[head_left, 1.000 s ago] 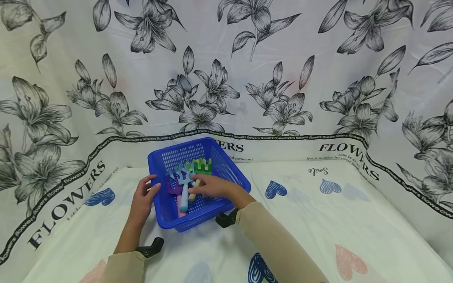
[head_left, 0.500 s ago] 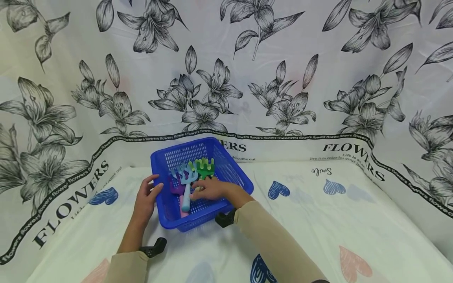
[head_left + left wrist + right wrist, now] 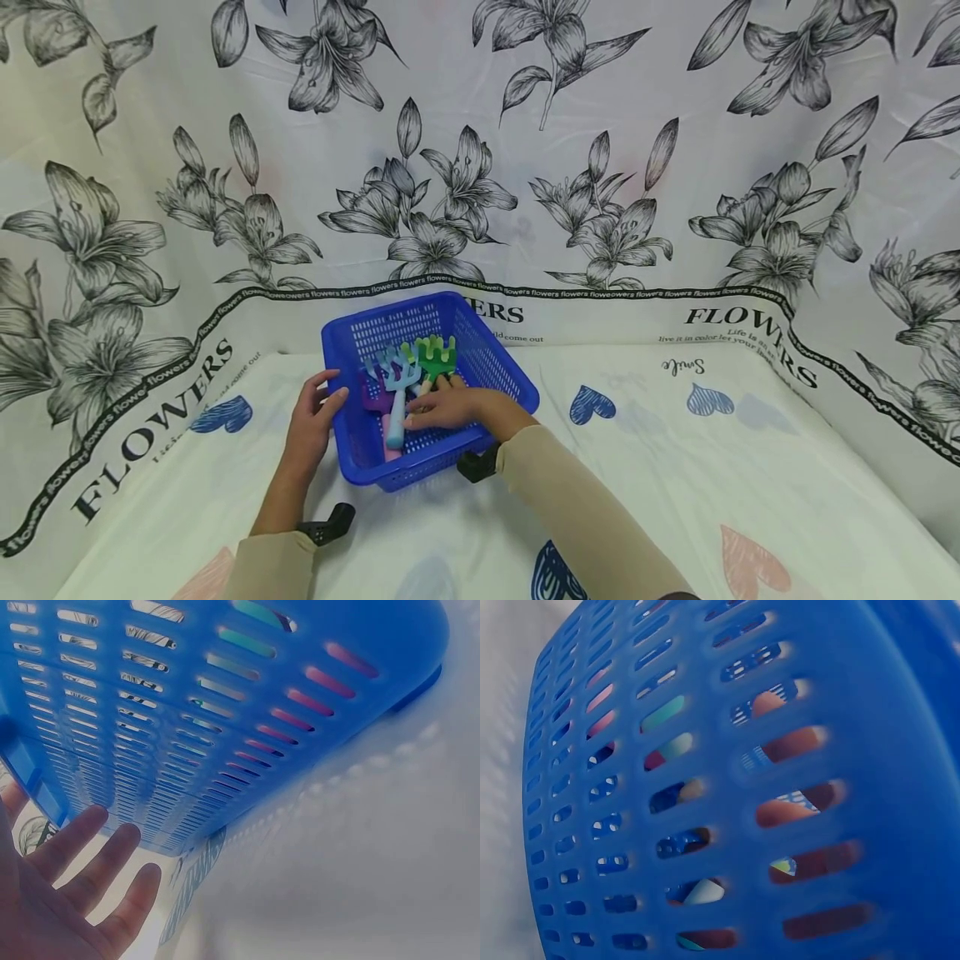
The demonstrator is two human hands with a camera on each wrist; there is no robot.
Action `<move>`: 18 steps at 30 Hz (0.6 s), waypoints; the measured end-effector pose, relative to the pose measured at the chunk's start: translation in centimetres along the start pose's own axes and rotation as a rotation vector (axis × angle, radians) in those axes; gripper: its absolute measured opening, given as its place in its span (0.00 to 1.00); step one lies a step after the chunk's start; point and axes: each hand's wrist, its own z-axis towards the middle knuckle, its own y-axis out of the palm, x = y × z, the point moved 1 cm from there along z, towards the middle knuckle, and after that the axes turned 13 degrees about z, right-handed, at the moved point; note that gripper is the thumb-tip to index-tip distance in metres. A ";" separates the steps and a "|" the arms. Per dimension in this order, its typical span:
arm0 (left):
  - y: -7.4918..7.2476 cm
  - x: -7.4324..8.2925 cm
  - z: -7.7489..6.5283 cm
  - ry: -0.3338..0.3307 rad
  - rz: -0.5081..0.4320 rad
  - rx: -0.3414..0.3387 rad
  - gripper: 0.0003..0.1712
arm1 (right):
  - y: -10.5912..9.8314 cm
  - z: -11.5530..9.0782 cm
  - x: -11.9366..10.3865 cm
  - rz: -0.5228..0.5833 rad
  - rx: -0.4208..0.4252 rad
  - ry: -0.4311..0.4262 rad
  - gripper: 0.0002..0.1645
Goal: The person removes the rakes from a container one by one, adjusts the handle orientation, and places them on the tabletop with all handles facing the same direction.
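Note:
In the head view, a blue plastic basket (image 3: pixel 358 473) with slotted walls holds toy garden tools. A light blue fork (image 3: pixel 397 412) lies on top of a purple tool (image 3: pixel 372 402) with a pink handle (image 3: pixel 391 452). Behind them is a green rake (image 3: pixel 437 360). My right hand (image 3: pixel 450 407) is inside the basket, palm down over a pale handle (image 3: pixel 425 387) below the green rake; I cannot tell whether its fingers grip it. My left hand (image 3: pixel 313 412) rests its thumb and forefinger at the left rim, while the other fingers (image 3: pixel 105 874) extend straight outside the wall.
The basket stands on a white cloth (image 3: pixel 645 475) printed with hearts. Behind it rises a white floral curtain (image 3: pixel 525 167). Black wrist cameras sit at the left cuff (image 3: pixel 330 525) and the right cuff (image 3: pixel 478 463), the right one close to the basket's front wall.
My right hand has sunk lower among the tools and its fingers have spread, covering the wooden handle that showed earlier. The green rake's head shows more fully. My left hand stays at the rim.

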 end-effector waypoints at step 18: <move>0.0 -0.1 0.1 0.003 0.018 0.005 0.32 | -0.9 0.0 0.3 0.168 0.304 -0.137 0.21</move>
